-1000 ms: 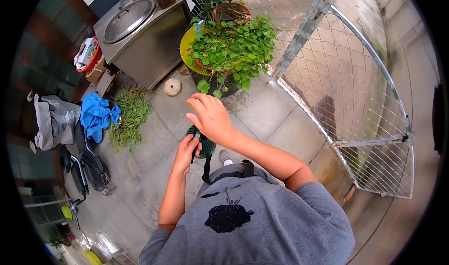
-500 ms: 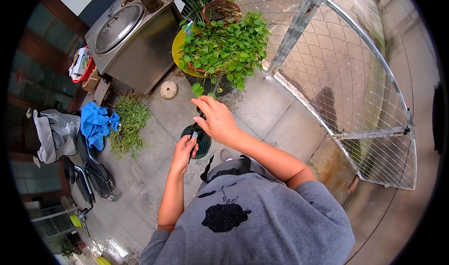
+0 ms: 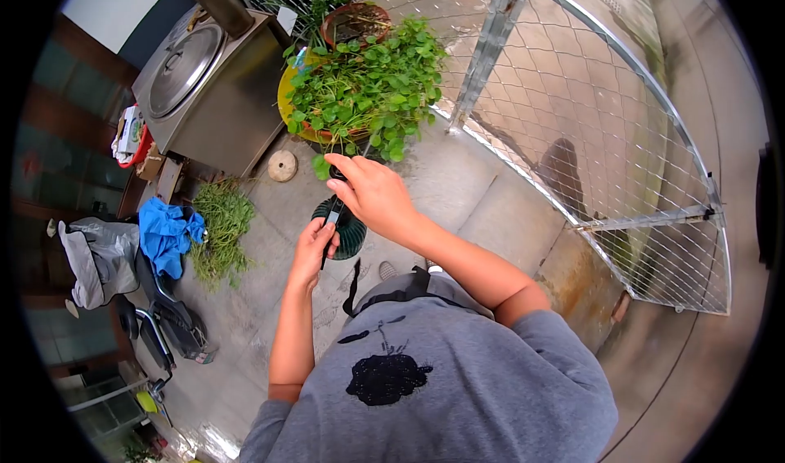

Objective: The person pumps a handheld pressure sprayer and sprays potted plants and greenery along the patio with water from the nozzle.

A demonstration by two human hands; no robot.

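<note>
My left hand (image 3: pixel 315 246) is closed around a slim dark tool (image 3: pixel 333 215) with a grey metallic part. Above and to the right of it, my right hand (image 3: pixel 370 192) is curved over the tool's upper end, where a black part shows under its fingers; its grip is partly hidden. Beneath both hands is a dark green ribbed round object (image 3: pixel 347 232), seen partly behind them. Just beyond my right hand, leafy green plants (image 3: pixel 368 87) spill over a yellow basin (image 3: pixel 288 99).
A wire mesh gate (image 3: pixel 572 111) stands at the right. A steel stove (image 3: pixel 221 107) is at the upper left, with a round stone (image 3: pixel 282 165) near its base. Cut greens (image 3: pixel 219 230), a blue cloth (image 3: pixel 163 236) and a scooter (image 3: pixel 168 316) are at the left.
The view has shifted, with the plants and gate now farther left. My right hand has come down closer to the tool, and more of the green ribbed object shows.
</note>
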